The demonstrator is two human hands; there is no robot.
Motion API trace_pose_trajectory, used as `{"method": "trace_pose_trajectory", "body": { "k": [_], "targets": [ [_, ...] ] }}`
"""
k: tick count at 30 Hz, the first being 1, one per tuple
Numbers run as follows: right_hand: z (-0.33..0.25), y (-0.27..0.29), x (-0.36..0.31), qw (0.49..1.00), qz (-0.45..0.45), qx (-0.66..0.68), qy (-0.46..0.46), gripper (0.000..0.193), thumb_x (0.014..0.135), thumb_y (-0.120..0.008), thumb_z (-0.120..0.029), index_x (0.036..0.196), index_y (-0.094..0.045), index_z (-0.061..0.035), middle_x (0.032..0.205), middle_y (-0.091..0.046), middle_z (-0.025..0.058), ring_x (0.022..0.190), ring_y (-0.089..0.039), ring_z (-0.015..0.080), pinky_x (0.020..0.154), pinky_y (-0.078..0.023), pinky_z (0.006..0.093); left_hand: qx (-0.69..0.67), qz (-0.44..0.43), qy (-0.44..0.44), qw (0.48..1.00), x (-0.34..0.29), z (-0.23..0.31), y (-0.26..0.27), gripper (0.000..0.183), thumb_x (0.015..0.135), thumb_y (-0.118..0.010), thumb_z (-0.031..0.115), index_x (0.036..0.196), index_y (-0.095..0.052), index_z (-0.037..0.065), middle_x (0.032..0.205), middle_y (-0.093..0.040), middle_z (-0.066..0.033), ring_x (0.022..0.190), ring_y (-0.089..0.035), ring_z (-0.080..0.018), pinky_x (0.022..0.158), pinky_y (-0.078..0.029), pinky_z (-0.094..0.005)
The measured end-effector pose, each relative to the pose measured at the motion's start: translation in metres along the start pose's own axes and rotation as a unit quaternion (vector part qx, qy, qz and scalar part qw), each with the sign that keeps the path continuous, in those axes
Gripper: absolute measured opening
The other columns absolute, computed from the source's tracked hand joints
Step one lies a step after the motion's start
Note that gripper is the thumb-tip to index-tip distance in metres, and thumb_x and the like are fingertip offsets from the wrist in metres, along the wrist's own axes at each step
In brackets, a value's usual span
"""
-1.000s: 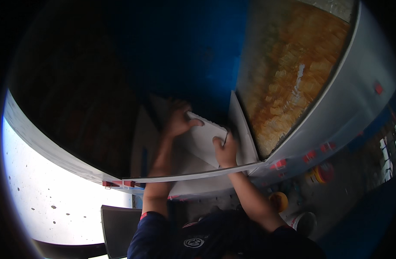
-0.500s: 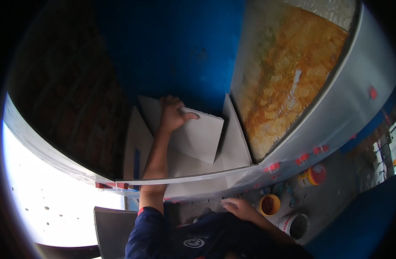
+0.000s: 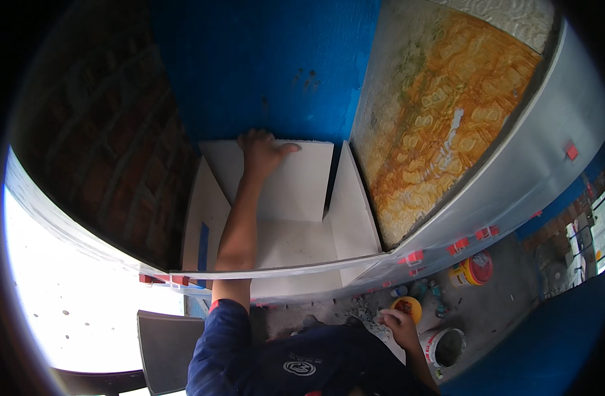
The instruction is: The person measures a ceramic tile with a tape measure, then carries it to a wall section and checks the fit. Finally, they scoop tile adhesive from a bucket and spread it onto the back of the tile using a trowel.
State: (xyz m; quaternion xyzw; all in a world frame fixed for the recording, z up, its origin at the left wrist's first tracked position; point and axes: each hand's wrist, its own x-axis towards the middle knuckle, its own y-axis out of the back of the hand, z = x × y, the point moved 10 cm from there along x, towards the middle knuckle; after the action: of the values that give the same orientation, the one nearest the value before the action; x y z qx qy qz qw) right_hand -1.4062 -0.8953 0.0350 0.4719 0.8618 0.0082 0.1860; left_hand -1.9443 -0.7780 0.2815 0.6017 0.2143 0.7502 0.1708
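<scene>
A pale grey-white tile (image 3: pixel 296 181) stands inside a boxed recess and leans against the blue back wall (image 3: pixel 263 79). My left hand (image 3: pixel 257 153) grips its upper edge, thumb spread along the near face and fingers over the top, partly hidden. Similar light tiles line the recess: a left side panel (image 3: pixel 207 191), a right side panel (image 3: pixel 352 204) and a floor tile (image 3: pixel 292 244). A narrow gap separates the held tile from the right panel. Low at my right side, my right hand (image 3: pixel 398 325) hangs beside a yellow bucket (image 3: pixel 408 307), fingers loosely bent and apart, apparently holding nothing.
Brickwork (image 3: pixel 118 165) flanks the recess on the left, an orange-brown patterned panel (image 3: pixel 447 125) on the right. Red clips (image 3: pixel 458 246) dot the front ledge. Below stand a white bucket (image 3: pixel 445 348) and a yellow-and-red bucket (image 3: pixel 473 269) amid debris. A dark chair-like panel (image 3: pixel 169 350) is lower left.
The tile has swung from a slant to nearly square against the back wall, with my left hand moving along with it. My right hand has shifted right, towards the yellow bucket.
</scene>
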Motion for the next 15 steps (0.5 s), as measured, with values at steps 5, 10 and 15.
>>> {"method": "trace_pose_trajectory", "body": {
  "k": [5, 10, 15],
  "targets": [
    [0.031, 0.014, -0.005, 0.999, 0.023, 0.019, 0.016, 0.028, 0.102, -0.059, -0.013, 0.121, -0.064, 0.0063, 0.103, -0.073, 0.0159, 0.099, -0.072, 0.0246, 0.090, -0.057, 0.0353, 0.014, 0.036, 0.002, 0.999, 0.004, -0.007, -0.008, 0.076, 0.068, -0.070, 0.081, 0.059, -0.059, 0.007, 0.075, -0.061, -0.0103, 0.092, -0.054, -0.0312, 0.092, -0.031, -0.0555],
    [0.030, 0.015, -0.008, 0.999, 0.030, -0.009, -0.014, 0.027, 0.101, -0.059, -0.012, 0.119, -0.065, 0.0063, 0.103, -0.073, 0.0166, 0.099, -0.073, 0.0243, 0.090, -0.057, 0.0346, 0.008, 0.025, 0.032, 0.999, 0.004, -0.011, -0.016, 0.077, 0.066, -0.071, 0.083, 0.058, -0.059, 0.007, 0.077, -0.063, -0.0109, 0.096, -0.055, -0.0324, 0.093, -0.030, -0.0568],
    [0.037, 0.010, -0.001, 1.000, 0.014, -0.008, -0.005, 0.027, 0.101, -0.058, -0.014, 0.119, -0.065, 0.0059, 0.105, -0.072, 0.0154, 0.098, -0.072, 0.0247, 0.090, -0.058, 0.0362, 0.031, 0.077, 0.007, 0.996, 0.007, 0.002, -0.003, 0.079, 0.064, -0.070, 0.083, 0.064, -0.068, 0.004, 0.079, -0.065, -0.0104, 0.098, -0.055, -0.0306, 0.094, -0.030, -0.0539]
  ]
}}
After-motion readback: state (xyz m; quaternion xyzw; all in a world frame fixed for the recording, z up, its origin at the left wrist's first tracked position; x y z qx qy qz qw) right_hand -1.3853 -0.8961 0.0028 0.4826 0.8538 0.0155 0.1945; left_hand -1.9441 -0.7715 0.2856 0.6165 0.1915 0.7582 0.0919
